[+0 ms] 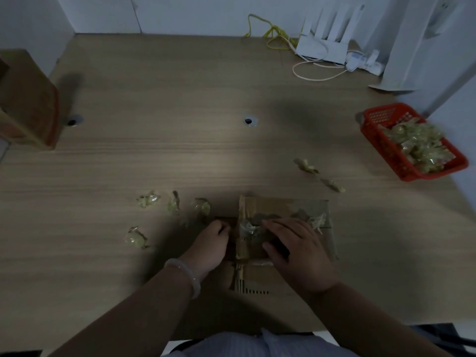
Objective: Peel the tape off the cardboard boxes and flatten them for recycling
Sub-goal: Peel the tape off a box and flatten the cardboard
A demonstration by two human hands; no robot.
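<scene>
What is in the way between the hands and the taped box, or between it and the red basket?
Nothing visible blocks either. The left hand and right hand touch the cardboard box at its tape. Toward the red basket, only two crumpled tape scraps lie on the table.
</scene>
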